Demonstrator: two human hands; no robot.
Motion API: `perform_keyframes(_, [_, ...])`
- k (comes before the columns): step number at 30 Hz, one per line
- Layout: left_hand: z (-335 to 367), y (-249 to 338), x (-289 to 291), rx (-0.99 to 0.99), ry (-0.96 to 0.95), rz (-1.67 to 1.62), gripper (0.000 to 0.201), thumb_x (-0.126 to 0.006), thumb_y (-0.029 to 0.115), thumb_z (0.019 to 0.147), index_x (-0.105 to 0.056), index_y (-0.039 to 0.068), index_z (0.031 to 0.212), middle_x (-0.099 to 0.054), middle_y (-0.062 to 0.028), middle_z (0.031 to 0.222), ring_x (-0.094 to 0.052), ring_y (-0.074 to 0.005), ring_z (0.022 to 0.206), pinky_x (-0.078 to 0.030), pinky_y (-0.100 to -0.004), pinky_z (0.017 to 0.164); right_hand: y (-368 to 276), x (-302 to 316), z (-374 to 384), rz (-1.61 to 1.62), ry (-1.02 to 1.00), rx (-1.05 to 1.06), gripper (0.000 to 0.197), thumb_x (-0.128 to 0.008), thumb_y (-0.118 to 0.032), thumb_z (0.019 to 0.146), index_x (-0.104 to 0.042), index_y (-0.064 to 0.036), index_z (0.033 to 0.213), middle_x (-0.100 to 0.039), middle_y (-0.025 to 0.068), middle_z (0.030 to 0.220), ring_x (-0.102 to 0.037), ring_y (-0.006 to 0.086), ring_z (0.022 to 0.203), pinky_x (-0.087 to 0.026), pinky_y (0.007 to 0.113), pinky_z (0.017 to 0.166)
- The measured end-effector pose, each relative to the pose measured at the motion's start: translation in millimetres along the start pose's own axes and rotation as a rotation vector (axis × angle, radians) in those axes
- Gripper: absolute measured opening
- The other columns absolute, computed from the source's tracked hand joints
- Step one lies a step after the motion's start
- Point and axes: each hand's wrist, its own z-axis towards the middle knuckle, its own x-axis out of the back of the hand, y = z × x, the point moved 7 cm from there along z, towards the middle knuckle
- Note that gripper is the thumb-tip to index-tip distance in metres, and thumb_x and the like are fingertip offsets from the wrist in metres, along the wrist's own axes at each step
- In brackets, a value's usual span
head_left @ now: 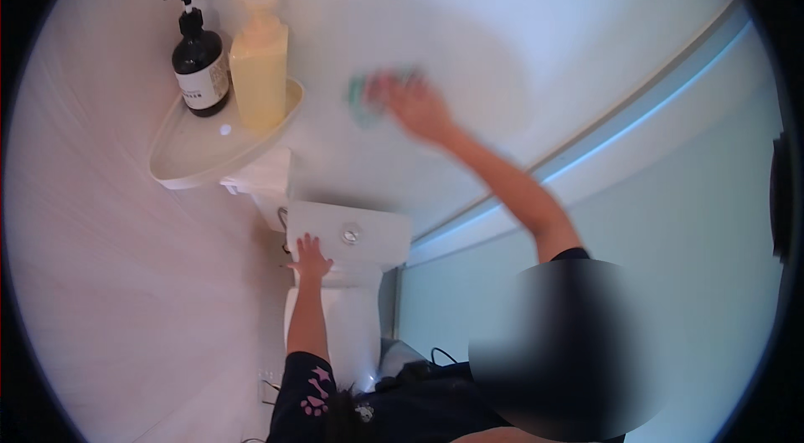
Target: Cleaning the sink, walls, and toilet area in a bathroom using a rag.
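With my right arm stretched up, my right hand (416, 106) presses a green and reddish cloth (358, 100) against the pale wall (377, 33). Both hand and cloth are blurred, and the fingers are closed over the cloth. Lower down, my left hand (311, 259) lies on the front left part of the white toilet tank lid (377, 229), its fingers spread and nothing in it. A round flush button (350, 233) sits on the lid to the right of that hand.
At the upper left, a white corner shelf (188, 167) carries a dark pump bottle (199, 62) and a pale yellow bottle (260, 74). Below it is a white wall-mounted box (264, 179). The toilet seat lid (347, 326) is down. A rail-edged glass panel (670, 208) stands on the right.
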Motion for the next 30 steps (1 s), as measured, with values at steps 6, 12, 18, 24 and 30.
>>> perform_keyframes(6, [-2, 25, 3, -0.017, -0.010, 0.025, 0.077, -0.065, 0.032, 0.068, -0.027, 0.018, 0.134, -0.010, -0.0019, 0.144, -0.008, -0.0245, 0.132, -0.029, -0.0671, 0.088, 264, 307, 124, -0.588, 0.790, -0.503, 0.047, -0.037, -0.018, 0.088, -0.029, -0.0115, 0.133, -0.027, 0.0166, 0.137, -0.027, 0.0323, 0.126, -0.017, 0.055, 0.101])
perform_keyframes(12, [-11, 19, 3, -0.007, 0.051, 0.065, 0.076, -0.065, 0.030, 0.067, -0.029, 0.013, 0.132, -0.011, -0.0066, 0.143, -0.007, -0.0286, 0.132, -0.031, -0.0636, 0.089, 216, 266, 144, -0.652, 0.580, -0.727, 0.047, -0.040, -0.024, 0.086, -0.035, -0.0115, 0.131, -0.029, 0.0149, 0.137, -0.026, 0.0323, 0.126, -0.018, 0.055, 0.100])
perform_keyframes(18, [-13, 4, -2, 0.049, 0.101, 0.078, 0.073, -0.065, 0.028, 0.067, -0.031, 0.013, 0.130, -0.013, -0.0061, 0.143, -0.007, -0.0279, 0.132, -0.033, -0.0610, 0.089, 64, 89, 76, -0.428, 0.203, -0.400, 0.042, -0.052, -0.025, 0.076, -0.049, -0.0150, 0.117, -0.050, 0.0077, 0.114, -0.044, 0.0240, 0.110, -0.026, 0.067, 0.083])
perform_keyframes(24, [5, 28, -3, 0.007, 0.041, -0.070, 0.072, -0.065, 0.027, 0.067, -0.032, 0.014, 0.129, -0.013, -0.0044, 0.143, -0.004, -0.0251, 0.133, -0.036, -0.0550, 0.090, -34, -18, -57, 0.187, -0.113, 0.293, 0.037, -0.041, -0.023, 0.082, -0.048, -0.0206, 0.118, -0.042, -0.0013, 0.129, -0.046, 0.0164, 0.109, -0.039, 0.039, 0.091])
perform_keyframes(30, [-8, 9, 3, 0.026, 0.073, -0.113, 0.073, -0.066, 0.023, 0.065, -0.032, 0.012, 0.129, -0.012, -0.0062, 0.143, -0.003, -0.0264, 0.133, -0.038, -0.0554, 0.088, 183, 210, 73, -0.448, 0.157, -0.111, 0.051, -0.060, -0.041, 0.073, -0.048, -0.0276, 0.121, -0.048, 0.0067, 0.122, -0.038, 0.0235, 0.119, -0.018, 0.062, 0.093])
